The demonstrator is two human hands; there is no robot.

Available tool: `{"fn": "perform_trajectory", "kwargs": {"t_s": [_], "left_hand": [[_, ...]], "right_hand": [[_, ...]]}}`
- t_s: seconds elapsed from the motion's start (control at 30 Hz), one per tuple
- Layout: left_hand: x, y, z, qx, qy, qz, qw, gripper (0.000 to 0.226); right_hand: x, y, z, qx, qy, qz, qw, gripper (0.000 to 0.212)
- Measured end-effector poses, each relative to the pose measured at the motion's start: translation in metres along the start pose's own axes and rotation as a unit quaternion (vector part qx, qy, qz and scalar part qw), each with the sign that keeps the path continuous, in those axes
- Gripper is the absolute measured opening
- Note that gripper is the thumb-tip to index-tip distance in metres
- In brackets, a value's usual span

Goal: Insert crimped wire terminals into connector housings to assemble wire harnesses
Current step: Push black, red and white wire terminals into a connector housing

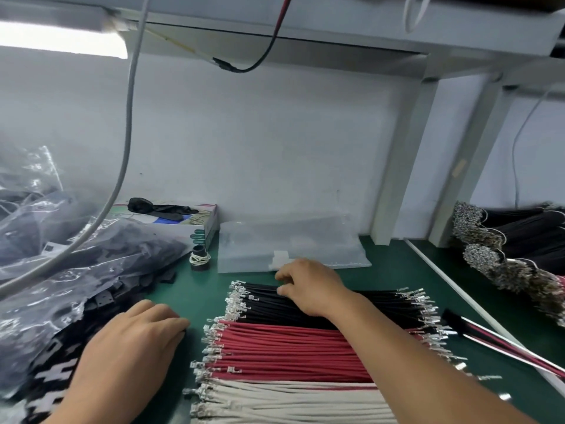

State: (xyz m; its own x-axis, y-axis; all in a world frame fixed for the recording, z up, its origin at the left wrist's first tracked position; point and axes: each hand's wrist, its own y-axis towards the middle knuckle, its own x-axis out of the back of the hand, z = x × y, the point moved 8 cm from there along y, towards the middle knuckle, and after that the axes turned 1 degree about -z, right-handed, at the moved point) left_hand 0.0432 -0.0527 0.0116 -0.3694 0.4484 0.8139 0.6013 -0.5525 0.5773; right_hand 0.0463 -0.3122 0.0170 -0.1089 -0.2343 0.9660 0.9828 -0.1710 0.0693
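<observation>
The right hand (308, 286) pinches into the black wires (321, 304) at centre; the fingertips are partly hidden. At 6 o'clock lie the red wires (290, 347) and white wires (290, 402), cut off below. The left hand (131, 347), at 8 o'clock, rests curled over black housings (55, 377); its grip cannot be determined.

Your right hand (308, 286) reaches over the black wires (336, 304), fingers curled on their top edge. Red wires (290, 350) and white wires (290, 402) lie just nearer you. Your left hand (134, 341) rests palm-down on the green mat (198, 289) beside bagged black housings (101, 258).
</observation>
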Motion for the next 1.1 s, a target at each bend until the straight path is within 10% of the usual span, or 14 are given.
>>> {"fn": "perform_trajectory", "kwargs": {"t_s": [0.13, 0.47, 0.73, 1.1], "left_hand": [[-0.001, -0.002, 0.003, 0.037, -0.021, 0.024, 0.999, 0.032], [0.022, -0.001, -0.001, 0.097, -0.043, -0.032, 0.994, 0.028], [0.027, -0.005, -0.01, 0.086, -0.126, -0.071, 0.986, 0.034], [0.036, -0.01, -0.023, 0.159, -0.398, -0.083, 0.9, 0.043]], "right_hand": [[-0.002, -0.002, 0.002, 0.014, 0.011, -0.019, 1.0, 0.01], [0.035, -0.034, 0.032, 0.211, -0.205, -0.152, 0.943, 0.034], [0.067, -0.038, 0.024, 0.153, -0.039, -0.163, 0.974, 0.029], [0.056, -0.144, 0.032, 0.196, 0.101, -0.321, 0.921, 0.015]]}}
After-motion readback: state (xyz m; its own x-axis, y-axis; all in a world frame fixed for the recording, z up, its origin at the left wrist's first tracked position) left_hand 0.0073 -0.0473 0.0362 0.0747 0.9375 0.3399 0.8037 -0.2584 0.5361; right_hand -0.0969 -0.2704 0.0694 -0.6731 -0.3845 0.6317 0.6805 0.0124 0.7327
